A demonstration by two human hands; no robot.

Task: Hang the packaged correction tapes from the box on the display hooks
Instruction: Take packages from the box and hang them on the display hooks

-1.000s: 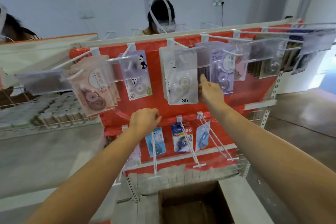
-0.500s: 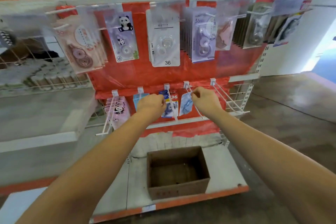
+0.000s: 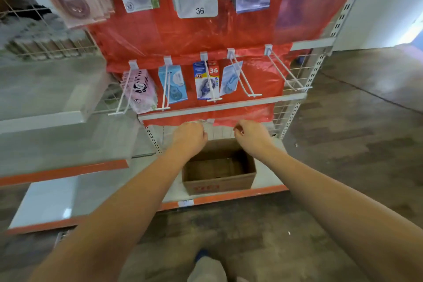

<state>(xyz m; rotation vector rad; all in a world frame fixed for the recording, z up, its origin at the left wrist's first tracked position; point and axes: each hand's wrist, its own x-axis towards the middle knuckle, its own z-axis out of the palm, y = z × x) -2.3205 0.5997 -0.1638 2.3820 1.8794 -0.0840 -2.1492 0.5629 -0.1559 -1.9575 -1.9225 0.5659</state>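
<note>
In the centre of the frame both hands hang above the open brown cardboard box [image 3: 219,170], a little apart from each other; the left hand [image 3: 189,136] has its fingers curled inward and nothing shows inside them; the right hand [image 3: 251,133] is curled in the same way and also holds nothing that I can see. The box stands on the white bottom shelf with an orange front edge [image 3: 229,197], in the lower middle of the frame; its inside is dark and looks bare, though the far corners are in shadow. Above the hands, a row of white wire display hooks [image 3: 245,80] comes out from the red back panel [image 3: 174,36]; four of them carry packaged correction tapes: a pink panda pack [image 3: 140,89], a light blue pack [image 3: 175,83], a blue and red pack marked 36 [image 3: 207,80], and a pale blue pack [image 3: 230,79] hanging tilted; the rightmost white hook [image 3: 286,71] is bare. More packs hang along the top of the frame, partly blurred.
</note>
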